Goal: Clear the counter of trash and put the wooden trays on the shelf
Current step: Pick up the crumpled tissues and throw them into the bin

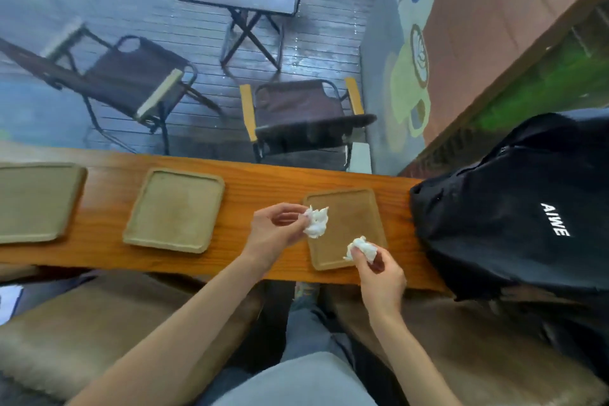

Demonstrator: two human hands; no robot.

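Two crumpled white tissues are pinched up over the rightmost wooden tray (pixel 349 224), which lies on the wooden counter (pixel 257 181) just beside a black backpack (pixel 514 208): the left hand (pixel 276 227), forearm reaching in bare from below, nips one tissue wad (pixel 317 221) between thumb and fingertips above the tray's near-left edge, its other fingers curled loosely. The right hand (pixel 379 270), wrist bent downward, grips the second tissue wad (pixel 362 249) over the tray's near corner. Two more wooden trays, the middle tray (pixel 174 209) and the left tray (pixel 36 201), sit bare farther left along the counter, well apart from both hands.
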